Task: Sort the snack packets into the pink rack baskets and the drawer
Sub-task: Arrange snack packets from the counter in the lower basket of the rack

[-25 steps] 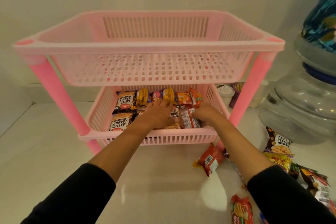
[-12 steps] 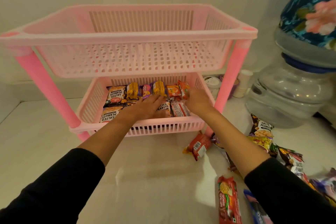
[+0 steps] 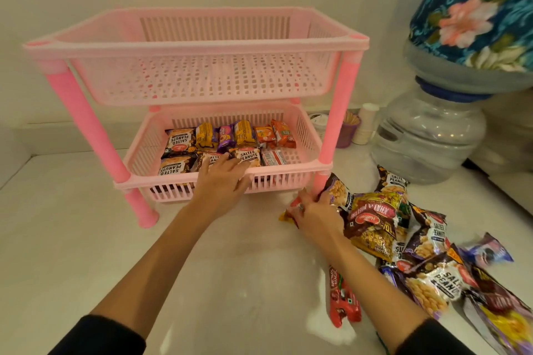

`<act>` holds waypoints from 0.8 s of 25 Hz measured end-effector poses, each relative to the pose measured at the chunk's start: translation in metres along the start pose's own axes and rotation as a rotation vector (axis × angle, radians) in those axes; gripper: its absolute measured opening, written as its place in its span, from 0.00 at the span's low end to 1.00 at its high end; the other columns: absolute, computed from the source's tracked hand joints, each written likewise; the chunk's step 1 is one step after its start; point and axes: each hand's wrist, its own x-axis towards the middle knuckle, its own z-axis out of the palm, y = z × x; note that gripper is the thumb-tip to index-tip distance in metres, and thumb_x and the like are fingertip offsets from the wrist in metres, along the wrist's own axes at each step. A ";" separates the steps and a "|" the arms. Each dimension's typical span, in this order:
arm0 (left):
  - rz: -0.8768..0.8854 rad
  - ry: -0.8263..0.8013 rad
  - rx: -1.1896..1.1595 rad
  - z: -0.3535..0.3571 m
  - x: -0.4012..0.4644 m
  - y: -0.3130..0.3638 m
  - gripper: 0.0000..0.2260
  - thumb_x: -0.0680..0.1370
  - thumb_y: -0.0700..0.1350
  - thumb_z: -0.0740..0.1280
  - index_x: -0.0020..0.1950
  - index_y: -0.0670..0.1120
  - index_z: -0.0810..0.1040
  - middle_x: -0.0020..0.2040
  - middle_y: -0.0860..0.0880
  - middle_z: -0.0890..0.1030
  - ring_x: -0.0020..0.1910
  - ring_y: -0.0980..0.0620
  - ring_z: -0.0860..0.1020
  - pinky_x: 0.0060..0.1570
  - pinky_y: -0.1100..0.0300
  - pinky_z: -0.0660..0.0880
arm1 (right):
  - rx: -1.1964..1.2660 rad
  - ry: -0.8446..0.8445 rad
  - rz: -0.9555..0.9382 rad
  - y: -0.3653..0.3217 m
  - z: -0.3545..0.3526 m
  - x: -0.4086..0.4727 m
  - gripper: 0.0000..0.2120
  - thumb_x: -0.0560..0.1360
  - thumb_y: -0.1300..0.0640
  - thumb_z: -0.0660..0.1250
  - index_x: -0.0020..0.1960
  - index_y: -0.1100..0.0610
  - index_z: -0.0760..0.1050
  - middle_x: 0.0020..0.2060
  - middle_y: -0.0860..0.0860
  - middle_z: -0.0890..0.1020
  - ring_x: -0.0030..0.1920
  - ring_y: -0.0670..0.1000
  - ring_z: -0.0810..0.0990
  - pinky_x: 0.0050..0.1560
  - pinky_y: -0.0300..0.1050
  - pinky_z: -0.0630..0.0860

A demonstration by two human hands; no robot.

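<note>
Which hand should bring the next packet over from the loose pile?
The right hand: it already grips an orange packet at the pile's edge. The left hand rests on the lower basket's front rim, away from the pile.

One wide-angle view, worn on the person's head, looks forward and down over both forearms at the tabletop (image 3: 86, 239), close to the pink rack (image 3: 196, 49) standing against the wall.

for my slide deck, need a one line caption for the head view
Left hand rests on the lower basket rim while the right hand reaches a packet beside the rack.
</note>
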 end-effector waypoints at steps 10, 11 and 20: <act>0.072 0.242 0.209 0.011 -0.016 0.002 0.23 0.75 0.54 0.58 0.65 0.44 0.75 0.54 0.45 0.80 0.52 0.43 0.78 0.58 0.44 0.71 | 0.034 0.052 0.060 -0.013 0.021 -0.035 0.22 0.74 0.54 0.62 0.66 0.51 0.61 0.59 0.60 0.69 0.51 0.61 0.76 0.45 0.49 0.76; 0.074 0.251 0.213 0.014 -0.015 0.001 0.22 0.75 0.54 0.60 0.66 0.45 0.74 0.55 0.45 0.79 0.53 0.43 0.78 0.58 0.44 0.70 | 0.141 0.047 0.019 -0.015 0.012 -0.039 0.22 0.72 0.54 0.63 0.64 0.52 0.62 0.56 0.59 0.72 0.49 0.60 0.76 0.44 0.48 0.74; 0.132 0.324 0.231 0.028 -0.016 -0.008 0.26 0.76 0.55 0.61 0.70 0.44 0.70 0.58 0.46 0.78 0.57 0.44 0.74 0.62 0.46 0.64 | 0.644 0.152 -0.170 -0.083 -0.095 0.027 0.23 0.65 0.47 0.70 0.54 0.47 0.63 0.42 0.41 0.74 0.41 0.45 0.76 0.36 0.42 0.72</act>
